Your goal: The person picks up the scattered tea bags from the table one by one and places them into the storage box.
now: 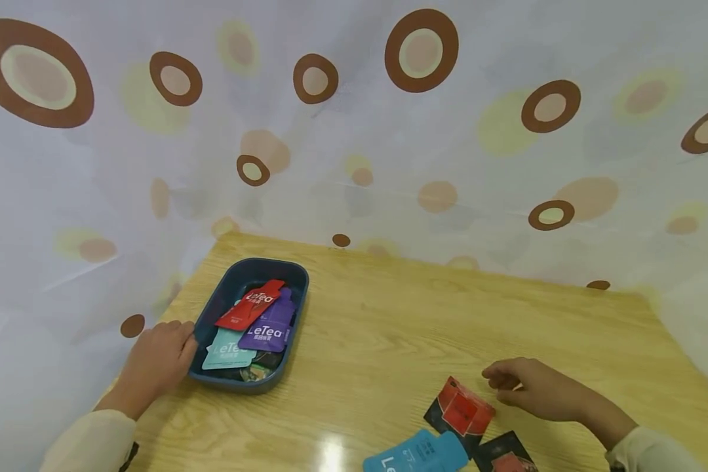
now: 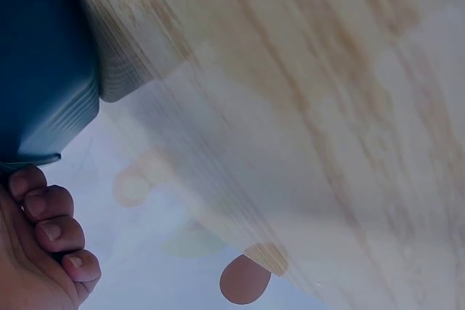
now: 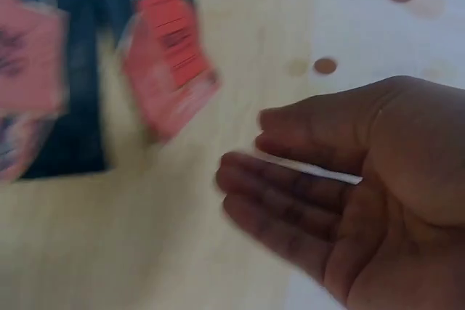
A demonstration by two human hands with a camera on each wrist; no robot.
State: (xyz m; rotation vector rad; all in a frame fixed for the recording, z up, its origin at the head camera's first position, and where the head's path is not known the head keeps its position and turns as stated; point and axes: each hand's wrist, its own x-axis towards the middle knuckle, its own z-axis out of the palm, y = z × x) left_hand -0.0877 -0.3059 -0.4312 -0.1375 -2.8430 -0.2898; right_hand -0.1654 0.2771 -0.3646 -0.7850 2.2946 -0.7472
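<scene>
At the left, my left hand (image 1: 158, 359) grips the near-left rim of a dark blue plastic bin (image 1: 236, 385). In the left wrist view its fingers (image 2: 62, 231) curl beside the bin's lip. Inside the bin lie a red LeTea pouch (image 1: 250, 307), a purple one (image 1: 269, 326) and a pale teal one (image 1: 227, 351), over darker packets partly hidden beneath. Over the table at the right, my right hand (image 1: 539, 388) has loosely bent fingers and holds nothing. It is nearest to a red and black packet (image 1: 461, 413), just apart from it.
Near the front edge of the view lie a blue LeTea pouch (image 1: 415, 453) and another black and red packet (image 1: 505, 453), both partly cut off. The wooden table (image 1: 377, 314) meets a white sheet with brown and yellow spots (image 1: 360, 131) behind and at the sides.
</scene>
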